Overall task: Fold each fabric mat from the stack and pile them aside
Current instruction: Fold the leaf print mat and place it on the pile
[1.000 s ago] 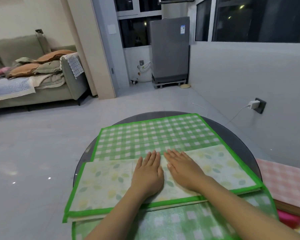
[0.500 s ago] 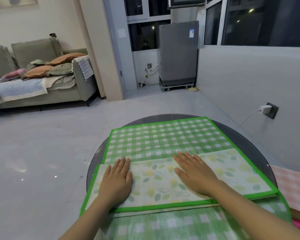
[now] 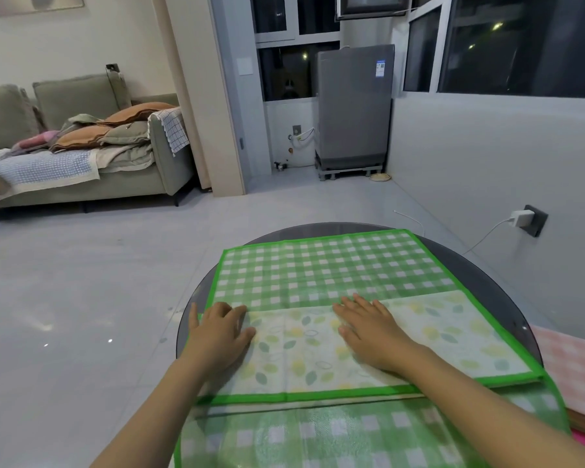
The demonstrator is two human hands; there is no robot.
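A green checked mat with a bright green border lies on the round dark glass table. Its near part is folded over, showing a pale leaf-print underside. My left hand lies flat at the left end of that folded flap, fingers slightly bent over the fold's edge. My right hand presses flat on the flap's middle, fingers spread. More green checked mat lies under my forearms at the near edge.
A pink checked mat lies on a surface at the right, beside the table. A charger and cable hang from the wall socket beyond. Open tiled floor stretches left toward a sofa; a grey appliance stands far back.
My hands started side by side at the flap's centre. My left hand has slid out to the flap's left end; the right has stayed near the middle. The camera view has shifted left.
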